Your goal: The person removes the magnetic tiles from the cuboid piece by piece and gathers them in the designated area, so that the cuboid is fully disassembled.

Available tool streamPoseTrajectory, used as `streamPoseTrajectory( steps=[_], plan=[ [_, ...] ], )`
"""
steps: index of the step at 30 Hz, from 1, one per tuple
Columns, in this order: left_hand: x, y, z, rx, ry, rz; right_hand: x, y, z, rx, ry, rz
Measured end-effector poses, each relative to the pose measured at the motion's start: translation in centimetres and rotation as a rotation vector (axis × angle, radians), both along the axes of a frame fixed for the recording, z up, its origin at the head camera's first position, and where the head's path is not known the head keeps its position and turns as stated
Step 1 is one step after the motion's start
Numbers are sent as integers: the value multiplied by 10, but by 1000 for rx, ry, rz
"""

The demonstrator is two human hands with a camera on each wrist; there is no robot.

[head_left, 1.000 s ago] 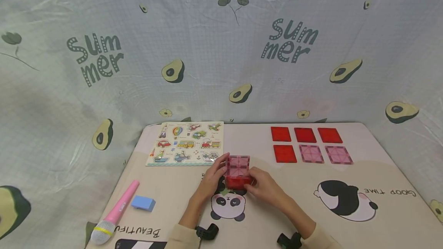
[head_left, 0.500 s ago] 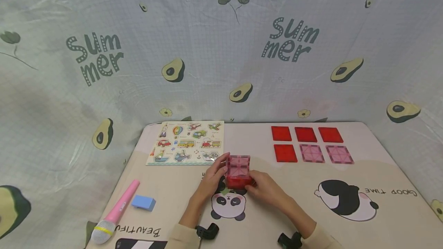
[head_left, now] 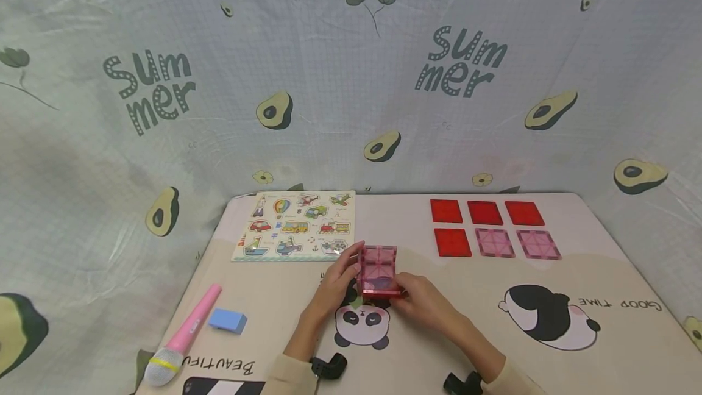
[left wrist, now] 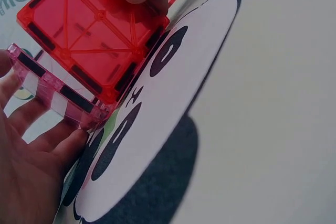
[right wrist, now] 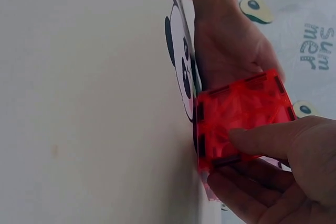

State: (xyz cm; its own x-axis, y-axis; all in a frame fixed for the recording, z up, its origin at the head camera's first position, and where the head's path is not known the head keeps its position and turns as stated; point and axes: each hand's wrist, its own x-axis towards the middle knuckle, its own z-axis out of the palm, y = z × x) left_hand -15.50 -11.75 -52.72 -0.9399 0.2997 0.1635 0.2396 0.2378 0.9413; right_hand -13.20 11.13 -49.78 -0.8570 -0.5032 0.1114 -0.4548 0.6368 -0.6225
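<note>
Pink see-through magnetic tiles [head_left: 379, 255] stand as an upright structure in the middle of the table. My left hand [head_left: 336, 285] is at their left side; in the left wrist view its fingers [left wrist: 50, 135] lie fairly straight along the outside of a pink side tile [left wrist: 58, 90]. My right hand [head_left: 422, 297] pinches a red magnetic tile [left wrist: 94, 30] at the structure's near side, thumb on its outer face. This red tile [right wrist: 241, 114] is upright, its lower edge close over the tabletop, and shows as a thin red edge in the head view. Fingers behind it are partly hidden.
To the right lie several flat red tiles [head_left: 452, 242] and two pink tiles [head_left: 495, 242] in two rows. A vehicle picture board [head_left: 296, 224] lies back left. A pink microphone [head_left: 183, 334] and blue block [head_left: 227, 320] lie front left. A printed curtain [head_left: 329, 78] stands behind.
My right hand has turned the red tile from leaning, with its face showing from above, to upright against the pink structure. My left hand has stayed in place.
</note>
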Motion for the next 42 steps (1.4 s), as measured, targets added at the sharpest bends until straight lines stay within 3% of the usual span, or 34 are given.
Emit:
streamPoseTrajectory(
  steps=[14,21,23,27,34,42],
  plan=[
    [-2,0,0,12,1,-9,4,10,9,-2,-51,-57],
    [14,-1,40,-27,-11,-67,6,19,14,-28,-89,-127],
    [14,-1,42,-29,-17,-67,6,21,17,-34,-91,-154],
    [12,0,36,-27,-30,-43,6,26,20,-53,-85,-215],
    [1,1,3,2,-16,12,7,35,22,-105,-52,-296],
    [-3,-1,-5,24,26,-11,5,50,22,-163,15,-373]
  ],
)
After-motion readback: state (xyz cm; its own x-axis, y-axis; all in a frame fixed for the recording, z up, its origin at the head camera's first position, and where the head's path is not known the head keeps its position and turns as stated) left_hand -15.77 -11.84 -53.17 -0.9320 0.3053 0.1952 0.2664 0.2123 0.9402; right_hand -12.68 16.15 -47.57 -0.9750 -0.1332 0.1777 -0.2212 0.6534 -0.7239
